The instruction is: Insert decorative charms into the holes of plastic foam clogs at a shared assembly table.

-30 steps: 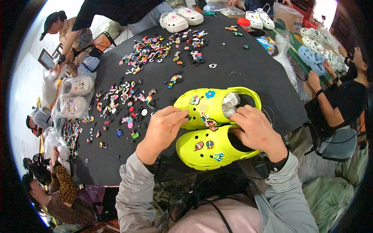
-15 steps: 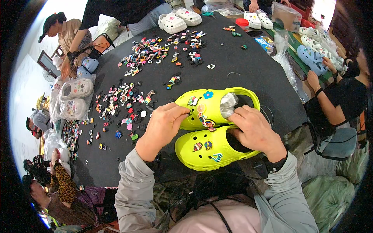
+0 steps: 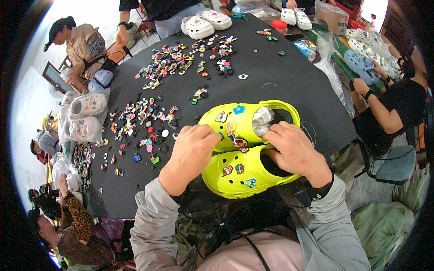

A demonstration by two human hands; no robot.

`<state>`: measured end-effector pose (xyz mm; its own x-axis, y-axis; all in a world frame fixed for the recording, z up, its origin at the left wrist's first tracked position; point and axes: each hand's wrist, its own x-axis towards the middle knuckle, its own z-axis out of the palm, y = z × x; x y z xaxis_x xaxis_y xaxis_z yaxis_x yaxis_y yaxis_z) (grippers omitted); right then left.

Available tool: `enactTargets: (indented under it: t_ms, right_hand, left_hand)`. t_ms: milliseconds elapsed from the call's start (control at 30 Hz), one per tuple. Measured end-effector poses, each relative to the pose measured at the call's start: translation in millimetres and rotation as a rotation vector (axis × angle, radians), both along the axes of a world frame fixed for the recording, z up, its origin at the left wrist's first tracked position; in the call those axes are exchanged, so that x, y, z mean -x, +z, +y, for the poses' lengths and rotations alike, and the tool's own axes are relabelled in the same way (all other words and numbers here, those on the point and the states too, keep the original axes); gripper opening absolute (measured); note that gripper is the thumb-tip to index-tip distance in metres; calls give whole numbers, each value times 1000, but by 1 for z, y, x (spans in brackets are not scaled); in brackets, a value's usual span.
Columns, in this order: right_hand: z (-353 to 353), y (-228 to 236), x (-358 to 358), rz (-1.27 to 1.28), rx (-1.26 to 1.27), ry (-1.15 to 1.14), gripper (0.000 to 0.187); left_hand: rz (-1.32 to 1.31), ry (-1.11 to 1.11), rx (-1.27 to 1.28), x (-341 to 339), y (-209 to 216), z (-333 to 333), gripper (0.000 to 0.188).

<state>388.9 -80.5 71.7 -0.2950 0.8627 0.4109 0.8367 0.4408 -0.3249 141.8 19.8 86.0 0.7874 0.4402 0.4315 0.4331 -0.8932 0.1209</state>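
Note:
Two bright yellow-green clogs lie side by side in front of me, toes to the left. The far clog (image 3: 229,112) carries several charms, including a blue flower (image 3: 239,109), and has crumpled white stuffing (image 3: 262,120) in its opening. On the near clog (image 3: 230,187) sit more charms, among them a round one (image 3: 239,168). My left hand (image 3: 192,156) is closed at the far clog's toe; a bit of a small blue charm (image 3: 220,135) shows at the fingertips, mostly hidden. My right hand (image 3: 296,151) grips the far clog's near side, fingers curled over its opening edge.
Loose charms (image 3: 169,61) spread in piles over the black table (image 3: 253,58). White clogs (image 3: 199,28) stand at the far edge, and bagged white clogs (image 3: 86,128) lie at the left. Other people work around the table; one at right holds a blue clog (image 3: 361,65).
My left hand has rolled over at the toe, its knuckles now covering more of the clog. The clogs appear slightly further left in view. My right hand keeps its grip.

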Motion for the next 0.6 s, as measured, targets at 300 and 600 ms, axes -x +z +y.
enactTargets:
  t_ms: [300,600]
  right_hand:
    - [4,-1,-3,-55,-16,48,24]
    - [5,-3,-4,-101,8,68,20]
  left_hand:
    - [137,101,-25,-15,6,8,3]
    - [31,105,46,-26,-9,19,6]
